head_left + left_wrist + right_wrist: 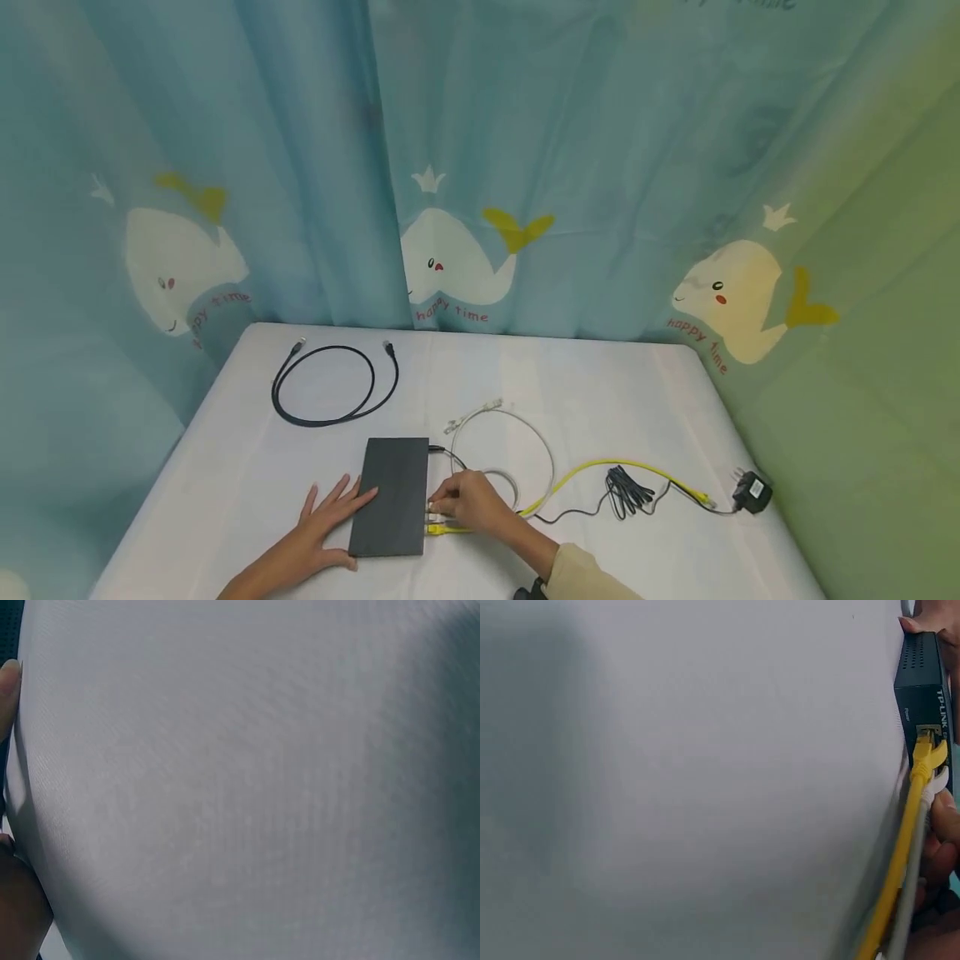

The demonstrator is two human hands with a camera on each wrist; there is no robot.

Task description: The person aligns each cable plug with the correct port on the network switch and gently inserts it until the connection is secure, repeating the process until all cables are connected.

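Observation:
A flat black TP-LINK network switch (392, 500) lies on the white table in the head view. Along its left edge rests my left hand (321, 527), fingers spread and fairly straight, the thumb by the near corner. At the port side, my right hand (476, 502) pinches the plug of a grey-white network cable (916, 851). Beside that plug, a yellow network cable's plug (924, 759) sits in a port. How far the grey-white plug is inserted is hidden by my fingers (946, 817). In the left wrist view only slivers of the left hand (9, 690) show.
A coiled black network cable (315, 422) lies at the back left. The switch's thin black power cord has a tied bundle (628, 492) and ends in a black power adapter (752, 492) at the right. The yellow cable's free end (703, 498) lies near it. Curtains (525, 125) hang behind.

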